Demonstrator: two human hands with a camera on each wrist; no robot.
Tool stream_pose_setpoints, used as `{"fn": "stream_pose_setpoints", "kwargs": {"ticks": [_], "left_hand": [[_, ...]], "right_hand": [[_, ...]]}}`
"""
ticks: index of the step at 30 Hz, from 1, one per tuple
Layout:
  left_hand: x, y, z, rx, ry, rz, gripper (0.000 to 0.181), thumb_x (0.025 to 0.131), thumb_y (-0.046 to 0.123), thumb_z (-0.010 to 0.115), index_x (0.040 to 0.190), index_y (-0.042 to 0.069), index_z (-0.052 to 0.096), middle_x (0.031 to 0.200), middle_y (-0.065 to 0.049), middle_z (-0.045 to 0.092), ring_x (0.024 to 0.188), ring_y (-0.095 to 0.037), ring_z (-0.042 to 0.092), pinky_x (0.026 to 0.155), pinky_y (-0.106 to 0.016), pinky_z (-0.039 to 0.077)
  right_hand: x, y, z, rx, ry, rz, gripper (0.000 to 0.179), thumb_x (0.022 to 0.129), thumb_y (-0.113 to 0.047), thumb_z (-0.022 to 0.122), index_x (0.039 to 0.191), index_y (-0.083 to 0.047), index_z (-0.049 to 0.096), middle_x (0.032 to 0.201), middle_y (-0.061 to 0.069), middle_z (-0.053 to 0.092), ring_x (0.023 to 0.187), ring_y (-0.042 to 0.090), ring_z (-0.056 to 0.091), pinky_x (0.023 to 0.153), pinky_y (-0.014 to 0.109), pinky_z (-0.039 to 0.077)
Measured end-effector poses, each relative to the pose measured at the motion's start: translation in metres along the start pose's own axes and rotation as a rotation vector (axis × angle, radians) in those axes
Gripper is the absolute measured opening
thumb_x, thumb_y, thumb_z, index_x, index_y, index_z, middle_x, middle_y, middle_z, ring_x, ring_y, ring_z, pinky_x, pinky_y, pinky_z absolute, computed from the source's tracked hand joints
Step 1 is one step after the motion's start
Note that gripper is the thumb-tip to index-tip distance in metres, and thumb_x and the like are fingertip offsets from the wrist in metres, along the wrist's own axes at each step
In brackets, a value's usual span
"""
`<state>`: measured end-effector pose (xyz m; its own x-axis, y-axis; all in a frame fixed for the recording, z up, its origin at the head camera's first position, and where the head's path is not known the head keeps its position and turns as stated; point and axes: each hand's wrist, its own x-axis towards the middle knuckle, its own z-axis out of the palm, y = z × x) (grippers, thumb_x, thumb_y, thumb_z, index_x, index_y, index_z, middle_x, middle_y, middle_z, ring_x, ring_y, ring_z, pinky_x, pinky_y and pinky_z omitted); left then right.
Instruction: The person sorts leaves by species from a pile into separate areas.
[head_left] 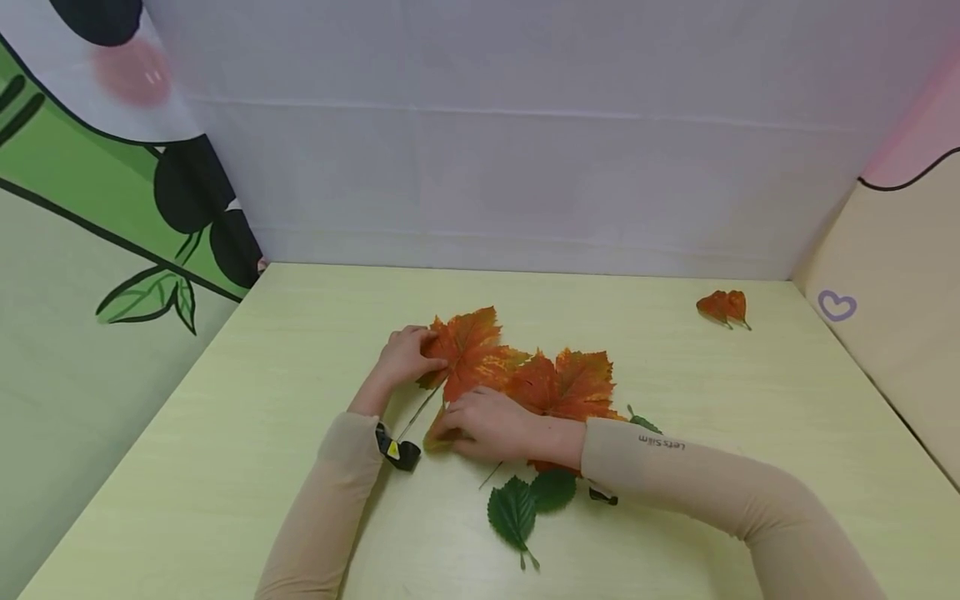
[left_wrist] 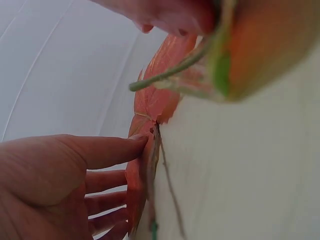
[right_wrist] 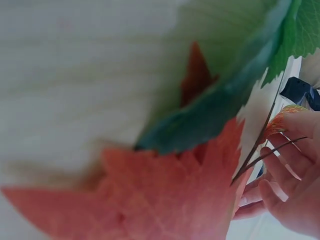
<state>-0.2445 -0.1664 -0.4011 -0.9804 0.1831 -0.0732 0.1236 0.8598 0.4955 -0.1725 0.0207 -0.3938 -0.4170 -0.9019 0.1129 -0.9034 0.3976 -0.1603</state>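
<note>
My left hand [head_left: 407, 358] is at the left edge of an orange maple leaf [head_left: 468, 337]. In the left wrist view, its thumb lies on that leaf [left_wrist: 137, 172] near the stem base, with the fingers on the other side. To the right of it, my right hand [head_left: 487, 423] pinches an orange leaf with greenish-yellow parts [head_left: 437, 433]. That leaf's green stem [left_wrist: 165, 75] juts out in the left wrist view. A second orange maple leaf [head_left: 573, 383] lies beside the first, partly hidden by my right forearm.
Two green leaves [head_left: 513, 512] lie near the front of the table [head_left: 225, 467]. Another green leaf [head_left: 642, 422] peeks out behind the right sleeve. Small orange leaves [head_left: 723, 307] sit at the back right. A pale cloth wall [head_left: 525, 183] borders the table's rear.
</note>
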Motion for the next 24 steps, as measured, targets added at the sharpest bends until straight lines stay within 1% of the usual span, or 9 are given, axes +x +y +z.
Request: {"fn": "stream_pose_setpoints", "kwargs": {"ticks": [4, 6, 9, 14, 17, 20, 24], "left_hand": [[-0.001, 0.000, 0.000, 0.003, 0.002, 0.005, 0.057, 0.083, 0.027, 0.065, 0.130, 0.000, 0.048, 0.137, -0.022, 0.039, 0.123, -0.042, 0.032, 0.100, -0.051, 0.031], [-0.001, 0.000, 0.000, 0.003, 0.003, 0.006, 0.057, 0.083, 0.027, 0.065, 0.130, 0.000, 0.048, 0.137, -0.022, 0.039, 0.124, -0.042, 0.032, 0.100, -0.051, 0.031], [-0.002, -0.001, 0.000, 0.002, 0.002, 0.005, 0.057, 0.083, 0.027, 0.065, 0.130, 0.000, 0.048, 0.137, -0.022, 0.038, 0.124, -0.042, 0.032, 0.100, -0.051, 0.031], [-0.002, -0.001, 0.001, 0.005, 0.001, 0.002, 0.057, 0.083, 0.027, 0.065, 0.130, 0.000, 0.047, 0.138, -0.022, 0.038, 0.124, -0.041, 0.031, 0.100, -0.051, 0.031], [-0.001, -0.001, 0.002, 0.014, 0.002, 0.005, 0.057, 0.083, 0.028, 0.065, 0.130, 0.000, 0.047, 0.138, -0.022, 0.037, 0.124, -0.042, 0.032, 0.099, -0.051, 0.031], [-0.001, -0.002, 0.002, 0.016, 0.004, 0.004, 0.057, 0.083, 0.028, 0.065, 0.130, 0.000, 0.048, 0.138, -0.022, 0.038, 0.124, -0.042, 0.032, 0.099, -0.052, 0.031], [-0.001, -0.001, 0.001, 0.013, 0.006, -0.002, 0.058, 0.082, 0.028, 0.066, 0.130, 0.001, 0.048, 0.138, -0.021, 0.038, 0.124, -0.041, 0.032, 0.100, -0.052, 0.031]], "right_hand": [[0.000, 0.001, -0.003, 0.066, 0.019, 0.010, 0.017, 0.090, -0.026, 0.055, 0.100, -0.029, 0.070, 0.094, -0.019, 0.066, 0.091, 0.002, 0.058, 0.088, 0.025, 0.041], [-0.001, 0.002, -0.005, 0.115, 0.036, 0.019, 0.017, 0.090, -0.024, 0.055, 0.096, -0.026, 0.071, 0.089, -0.017, 0.067, 0.087, 0.000, 0.059, 0.085, 0.021, 0.043], [-0.002, 0.003, -0.009, 0.211, 0.051, 0.045, 0.016, 0.089, -0.021, 0.056, 0.092, -0.021, 0.072, 0.085, -0.013, 0.067, 0.080, -0.001, 0.059, 0.077, 0.015, 0.045], [-0.005, 0.002, -0.014, 0.353, 0.050, 0.136, 0.014, 0.089, -0.020, 0.057, 0.094, -0.019, 0.071, 0.089, -0.012, 0.067, 0.080, -0.002, 0.058, 0.074, 0.014, 0.045], [-0.007, 0.000, -0.016, 0.429, 0.070, 0.183, 0.013, 0.088, -0.019, 0.058, 0.094, -0.019, 0.070, 0.089, -0.012, 0.066, 0.079, -0.001, 0.056, 0.072, 0.016, 0.045], [-0.007, 0.000, -0.018, 0.474, 0.104, 0.192, 0.011, 0.087, -0.018, 0.059, 0.092, -0.019, 0.069, 0.087, -0.013, 0.065, 0.076, 0.000, 0.055, 0.070, 0.017, 0.045], [-0.007, 0.000, -0.021, 0.487, 0.138, 0.187, 0.012, 0.087, -0.018, 0.058, 0.093, -0.017, 0.068, 0.085, -0.012, 0.065, 0.074, 0.000, 0.054, 0.068, 0.017, 0.045]]}}
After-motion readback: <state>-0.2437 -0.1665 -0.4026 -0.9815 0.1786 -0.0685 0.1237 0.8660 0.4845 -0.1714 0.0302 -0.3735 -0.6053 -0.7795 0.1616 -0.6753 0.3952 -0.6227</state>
